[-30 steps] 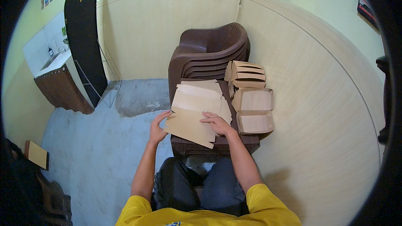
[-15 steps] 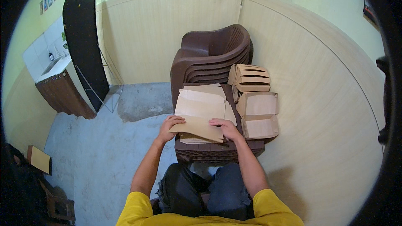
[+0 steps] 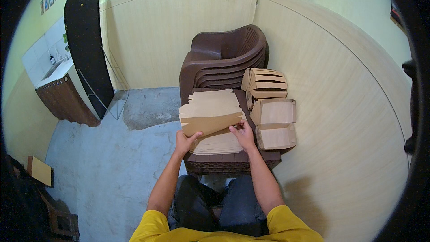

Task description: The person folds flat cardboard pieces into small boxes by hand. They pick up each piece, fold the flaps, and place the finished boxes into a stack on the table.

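Both my hands hold a brown cardboard box blank point(image 3: 212, 122), raised and curved along its near edge above the brown woven-pattern table point(image 3: 215, 165). My left hand point(image 3: 186, 141) is closed on its near left corner, thumb on top. My right hand point(image 3: 243, 135) grips the near right corner, with its fingers partly hidden behind the card. Underneath lies a stack of flat cardboard blanks point(image 3: 218, 145), seen along its near edge. Just right of the table stands a folded box point(image 3: 274, 136) with its lid open.
Beyond the folded box is a group of nested cardboard boxes point(image 3: 268, 83). Stacked brown plastic chairs point(image 3: 224, 58) stand behind the table, against the panelled wall point(image 3: 331, 107). A black ironing board point(image 3: 87, 45) leans upright at the far left, beside a sink counter point(image 3: 62, 74).
The blank's near edge has come up, and its far part now covers the lighter sheet seen before. My hands have turned so the thumbs lie over its near corners.
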### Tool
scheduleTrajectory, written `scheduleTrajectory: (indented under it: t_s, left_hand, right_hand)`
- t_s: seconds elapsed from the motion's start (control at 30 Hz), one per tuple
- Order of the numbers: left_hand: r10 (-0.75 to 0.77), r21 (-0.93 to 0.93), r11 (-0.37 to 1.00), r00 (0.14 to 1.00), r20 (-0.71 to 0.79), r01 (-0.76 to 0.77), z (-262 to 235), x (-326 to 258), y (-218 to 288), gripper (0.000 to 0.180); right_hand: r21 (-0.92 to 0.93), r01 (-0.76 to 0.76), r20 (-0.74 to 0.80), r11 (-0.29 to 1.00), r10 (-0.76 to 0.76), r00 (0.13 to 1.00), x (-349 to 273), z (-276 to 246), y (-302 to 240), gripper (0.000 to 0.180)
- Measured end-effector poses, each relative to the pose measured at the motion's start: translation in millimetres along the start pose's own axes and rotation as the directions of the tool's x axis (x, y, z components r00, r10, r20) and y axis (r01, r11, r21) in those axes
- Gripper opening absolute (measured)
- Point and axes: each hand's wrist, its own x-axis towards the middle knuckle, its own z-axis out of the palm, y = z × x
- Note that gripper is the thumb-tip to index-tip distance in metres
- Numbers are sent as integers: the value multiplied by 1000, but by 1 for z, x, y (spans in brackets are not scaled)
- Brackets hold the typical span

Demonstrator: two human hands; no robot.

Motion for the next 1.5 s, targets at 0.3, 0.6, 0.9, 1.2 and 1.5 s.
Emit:
scheduleTrajectory:
  t_s: [0.3,0.6,0.9,1.2,1.5]
  left_hand:
    - [-53,297,936,910,-411,189,27,-11,27,81]
    - [544,937,343,826,-148,-58,29,-34,55,72]
    - [-203,869,336,873,444,-364,45,-24,84,59]
    - [74,845,388,926,370,-368,65,-19,31,82]
    - [-29,855,403,929,370,-328,67,-15,25,73]
  right_hand:
    - [-746,-99,-202,659,-82,976,18,45,-10,104]
    - [-868,-190,-285,459,-148,947,4,65,-25,101]
    - [-890,-85,-230,447,-282,931,8,62,-16,59]
    - [-901,155,132,404,-85,988,-20,54,1,61]
    - [-961,137,160,240,77,984,-114,70,-35,100]
